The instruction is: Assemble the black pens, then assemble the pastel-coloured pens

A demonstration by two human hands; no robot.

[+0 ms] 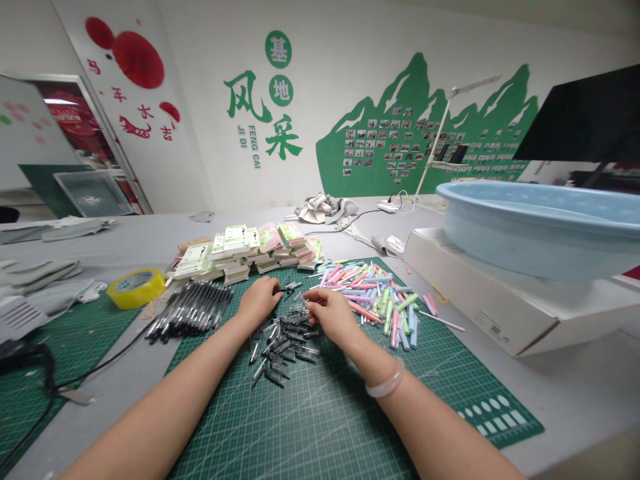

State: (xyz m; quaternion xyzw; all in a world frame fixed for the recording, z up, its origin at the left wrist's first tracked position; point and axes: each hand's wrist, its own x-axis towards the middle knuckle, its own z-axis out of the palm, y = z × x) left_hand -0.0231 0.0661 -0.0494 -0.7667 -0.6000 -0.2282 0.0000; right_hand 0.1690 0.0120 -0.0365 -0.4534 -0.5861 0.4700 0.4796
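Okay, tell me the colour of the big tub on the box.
The tub is light blue; the head view shows it best.

Up on the far wall, plain white paint [210, 27], there's green Chinese lettering [277, 93], and to its right a green mountain-shaped mural [370, 143] dotted with small photos! Over at left, a white panel with red round shapes [137, 60] beside a white-framed opening [95, 113]. Below, a long grey tabletop [590, 393] runs across; at right, a black flat screen [585, 117] looms, tilted in view.
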